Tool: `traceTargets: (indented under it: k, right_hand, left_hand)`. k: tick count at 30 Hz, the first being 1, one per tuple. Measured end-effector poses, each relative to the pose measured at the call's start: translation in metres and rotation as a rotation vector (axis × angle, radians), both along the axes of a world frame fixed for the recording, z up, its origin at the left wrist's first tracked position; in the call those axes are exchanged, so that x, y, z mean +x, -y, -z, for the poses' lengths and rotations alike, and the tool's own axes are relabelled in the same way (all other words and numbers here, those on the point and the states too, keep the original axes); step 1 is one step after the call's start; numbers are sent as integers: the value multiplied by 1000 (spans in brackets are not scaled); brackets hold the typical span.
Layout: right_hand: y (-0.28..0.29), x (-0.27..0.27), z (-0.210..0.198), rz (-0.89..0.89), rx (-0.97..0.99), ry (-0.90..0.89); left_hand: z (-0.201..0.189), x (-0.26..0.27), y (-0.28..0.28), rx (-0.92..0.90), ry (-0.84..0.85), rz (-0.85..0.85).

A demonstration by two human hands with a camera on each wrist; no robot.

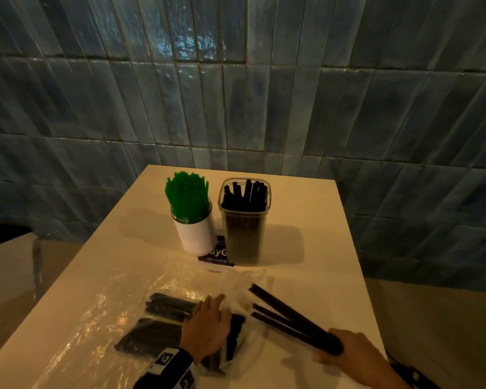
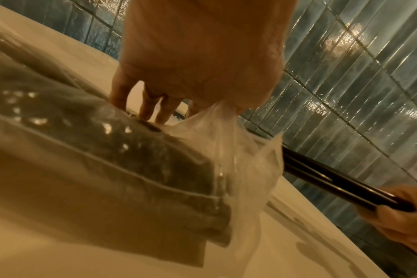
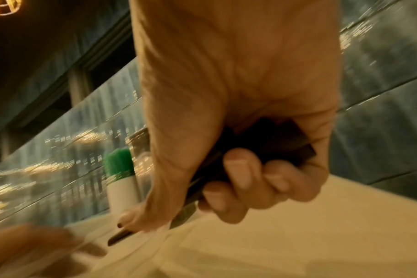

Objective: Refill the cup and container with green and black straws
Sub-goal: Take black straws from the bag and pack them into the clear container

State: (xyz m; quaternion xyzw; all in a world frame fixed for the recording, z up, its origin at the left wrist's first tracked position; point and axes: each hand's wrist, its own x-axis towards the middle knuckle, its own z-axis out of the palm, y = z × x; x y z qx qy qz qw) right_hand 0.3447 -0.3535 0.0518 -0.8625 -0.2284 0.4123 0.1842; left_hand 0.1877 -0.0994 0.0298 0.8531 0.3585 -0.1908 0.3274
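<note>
A white cup (image 1: pixel 197 234) packed with green straws (image 1: pixel 187 196) stands at the back of the table, with a clear container (image 1: pixel 244 234) of black straws to its right. Near the front lies a clear plastic bag (image 1: pixel 157 324) holding bundles of black straws. My left hand (image 1: pixel 208 321) rests on the bag and pinches the film at its open end (image 2: pixel 223 116). My right hand (image 1: pixel 357 355) grips a bunch of black straws (image 1: pixel 289 318) by one end, their far ends just outside the bag's mouth. The right wrist view shows my fingers (image 3: pixel 238 173) curled round the bunch.
A purple card (image 1: pixel 216 258) lies under the cup and container. The white table (image 1: pixel 306 248) backs onto a blue tiled wall (image 1: pixel 236 94); its right edge runs close to my right hand. A lower surface (image 1: pixel 9 276) lies to the left.
</note>
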Motion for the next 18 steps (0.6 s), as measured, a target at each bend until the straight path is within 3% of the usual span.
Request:
traceTargets:
  k: [5,8,12,18]
  right_hand:
    - [13,-5,-30,98,23,42]
    - [2,-11,-37,70,-3,129]
    - [-23,-25,-62,-24,-19,234]
    - [-64,-47,-88,-209,74,322]
  left_hand:
    - [-6,6,5,3,-48,2]
    - [-17,7,15,263,184,74]
    - [-29,14,20,606,534,344]
    - [-49,20,10,783,732,483]
